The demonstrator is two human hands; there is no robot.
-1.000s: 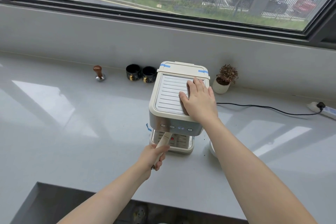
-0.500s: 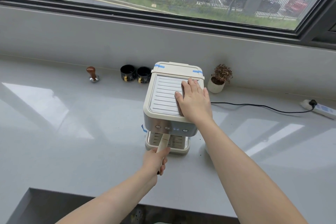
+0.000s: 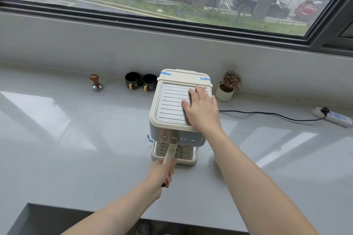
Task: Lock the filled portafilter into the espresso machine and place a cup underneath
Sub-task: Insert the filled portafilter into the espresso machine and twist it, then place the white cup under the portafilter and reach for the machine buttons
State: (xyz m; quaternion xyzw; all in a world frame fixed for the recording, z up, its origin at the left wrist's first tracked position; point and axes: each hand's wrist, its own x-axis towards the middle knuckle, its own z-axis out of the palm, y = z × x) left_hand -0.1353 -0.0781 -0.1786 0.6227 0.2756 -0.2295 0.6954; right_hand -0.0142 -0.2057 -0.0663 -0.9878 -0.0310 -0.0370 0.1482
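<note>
A cream espresso machine point(image 3: 170, 105) stands on the grey counter point(image 3: 76, 139). My right hand point(image 3: 202, 110) lies flat on its ribbed top, fingers spread. The portafilter's cream handle point(image 3: 170, 153) sticks out from under the machine's front toward me, above the drip tray point(image 3: 185, 155). My left hand point(image 3: 162, 174) is closed around the handle's near end. The portafilter's head is hidden under the machine. Two black cups point(image 3: 141, 82) with gold handles stand behind the machine to its left, against the wall.
A wooden-knobbed tamper point(image 3: 96, 82) stands at the back left. A small potted plant point(image 3: 228, 86) sits right of the machine. A black cable point(image 3: 267, 114) runs to a power strip point(image 3: 333, 116) at far right. The counter's near edge drops off below my arms.
The portafilter handle has swung a little, from angled left to pointing more straight toward me, with my left hand on it. My right hand stays on the machine's top.
</note>
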